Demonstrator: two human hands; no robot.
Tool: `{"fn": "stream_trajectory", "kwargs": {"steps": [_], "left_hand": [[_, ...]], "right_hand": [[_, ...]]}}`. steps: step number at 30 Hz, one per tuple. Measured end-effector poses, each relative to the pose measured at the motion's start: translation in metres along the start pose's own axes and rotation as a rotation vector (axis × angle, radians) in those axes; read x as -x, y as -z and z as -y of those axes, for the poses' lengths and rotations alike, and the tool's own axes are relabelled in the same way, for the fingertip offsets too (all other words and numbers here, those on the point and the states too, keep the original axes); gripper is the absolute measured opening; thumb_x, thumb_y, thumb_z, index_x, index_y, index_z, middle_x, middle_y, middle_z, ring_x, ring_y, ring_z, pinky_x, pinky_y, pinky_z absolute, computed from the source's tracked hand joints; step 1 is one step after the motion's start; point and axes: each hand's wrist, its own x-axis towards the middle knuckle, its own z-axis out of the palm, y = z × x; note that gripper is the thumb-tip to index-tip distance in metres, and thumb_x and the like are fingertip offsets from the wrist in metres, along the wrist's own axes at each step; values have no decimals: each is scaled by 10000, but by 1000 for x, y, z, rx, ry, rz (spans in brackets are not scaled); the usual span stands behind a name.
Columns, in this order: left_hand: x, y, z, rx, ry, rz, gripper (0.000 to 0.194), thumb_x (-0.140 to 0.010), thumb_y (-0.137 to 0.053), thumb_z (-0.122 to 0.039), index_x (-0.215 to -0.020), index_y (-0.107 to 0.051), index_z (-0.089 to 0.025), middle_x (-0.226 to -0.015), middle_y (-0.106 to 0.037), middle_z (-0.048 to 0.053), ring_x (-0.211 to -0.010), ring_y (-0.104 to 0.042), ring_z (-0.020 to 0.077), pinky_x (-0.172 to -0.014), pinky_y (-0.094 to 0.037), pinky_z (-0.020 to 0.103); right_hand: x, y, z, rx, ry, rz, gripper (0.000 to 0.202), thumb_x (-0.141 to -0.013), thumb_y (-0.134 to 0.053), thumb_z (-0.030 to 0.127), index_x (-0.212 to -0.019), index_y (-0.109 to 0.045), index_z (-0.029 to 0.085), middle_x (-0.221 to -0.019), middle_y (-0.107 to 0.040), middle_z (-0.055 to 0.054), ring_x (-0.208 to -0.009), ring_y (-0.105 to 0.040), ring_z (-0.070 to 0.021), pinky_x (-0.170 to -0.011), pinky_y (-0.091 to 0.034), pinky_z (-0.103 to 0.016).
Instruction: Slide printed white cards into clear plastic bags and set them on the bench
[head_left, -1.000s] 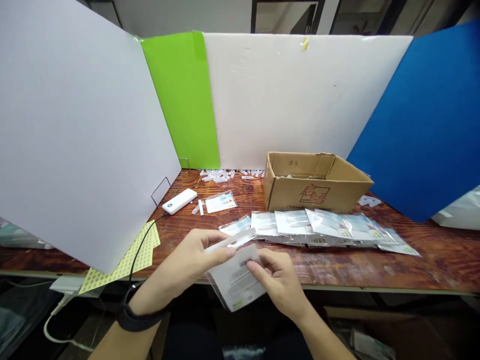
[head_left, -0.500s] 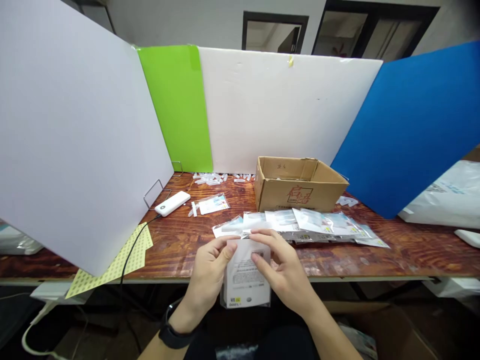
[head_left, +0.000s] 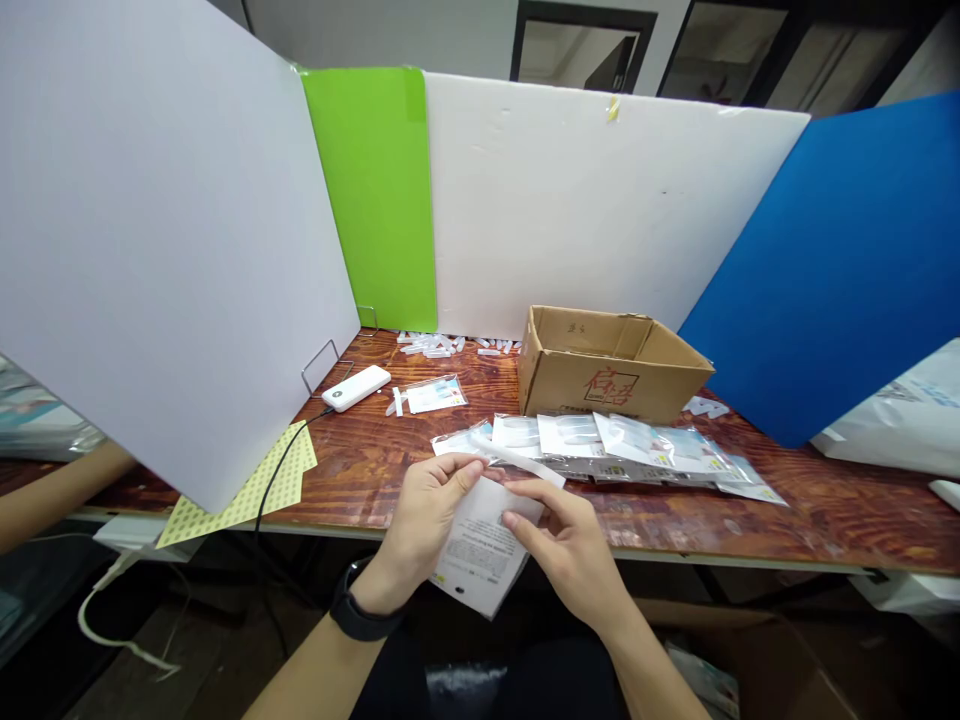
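head view: flat white printed card packet in clear plastic film (head_left: 481,552) held up at the front edge of the red-brown wooden bench (head_left: 750,530), near the edge's middle. left hand (head_left: 426,515) pinches its top left corner, thumb over fingers; right hand (head_left: 568,540) grips its right side, thumb on the printed face. narrow white strip (head_left: 534,464) slants by the top; can't tell if joined. likely light, stiffish card, slick film, easily creased; best held by side edges.
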Motion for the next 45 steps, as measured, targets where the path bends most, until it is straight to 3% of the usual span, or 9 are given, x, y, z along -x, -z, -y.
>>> {"fn": "stream_trajectory", "kwargs": {"steps": [6,9,12,16,20,23,27,37,45], "left_hand": [[-4,38,9,155,95,-117,362,-826,-523,-408,-1054,-606,-139,-1169,-619,131,-1050,-582,208,-848,-454,288],[0,52,21,311,431,105,471,-851,-439,-459,-1016,-602,-49,-1008,-667,207,-857,-655,241,-755,-498,349],[6,43,27,471,427,234,441,-875,-415,-402,-1043,-596,-37,-943,-690,184,-805,-664,231,-719,-512,333],[4,19,31,569,269,-36,311,-856,-492,-277,-1110,-577,-119,-978,-705,90,-880,-655,210,-779,-515,316],[-5,9,37,605,237,-169,294,-851,-490,-227,-1098,-581,-96,-971,-709,97,-885,-656,215,-769,-530,329],[-6,7,39,628,233,-140,293,-847,-497,-232,-1090,-587,-97,-979,-707,93,-882,-656,209,-766,-535,324],[-4,6,40,641,213,-112,296,-853,-484,-257,-1082,-601,-110,-992,-703,87,-888,-653,208,-770,-535,323],[-4,11,54,607,197,-234,214,-814,-534,-135,-992,-644,-92,-949,-718,85,-874,-656,180,-775,-528,265],[0,24,55,469,239,-105,368,-870,-449,-342,-1125,-597,-121,-1047,-689,112,-912,-649,228,-753,-537,331]], "right_hand": [[-1,20,3,130,277,-232,82,-765,-621,177,-837,-640,213,-854,-666,-54,-798,-629,-206,-690,-520,-325],[1,29,1,110,509,-50,96,-814,-556,196,-831,-643,234,-849,-653,-63,-818,-620,-222,-730,-514,-387],[2,32,-5,134,561,78,142,-830,-531,279,-781,-661,253,-873,-650,-66,-937,-595,-263,-879,-449,-498],[10,25,-17,167,448,-23,139,-804,-566,247,-723,-679,256,-1198,-550,-61,-1195,-437,-312,-983,-351,-536],[28,10,-26,-59,195,-245,239,-822,-545,304,-1046,-591,236,-1372,-401,-120,-1163,-480,-337,-876,-467,-490],[37,-2,-29,-179,-72,-288,469,-800,-582,356,-1229,-452,216,-1256,-530,-148,-1059,-569,-306,-814,-515,-427],[38,-11,-33,-241,-319,-250,439,-752,-628,415,-1104,-576,157,-1023,-672,-128,-912,-633,-303,-749,-539,-416],[42,-14,-38,-498,-495,-129,351,-698,-679,424,-921,-675,153,-751,-710,-97,-637,-667,-274,-608,-555,-436],[45,-22,-52,-412,-596,-333,356,-598,-756,425,-805,-719,138,-610,-686,-71,-530,-630,-233,-505,-529,-347]]}}
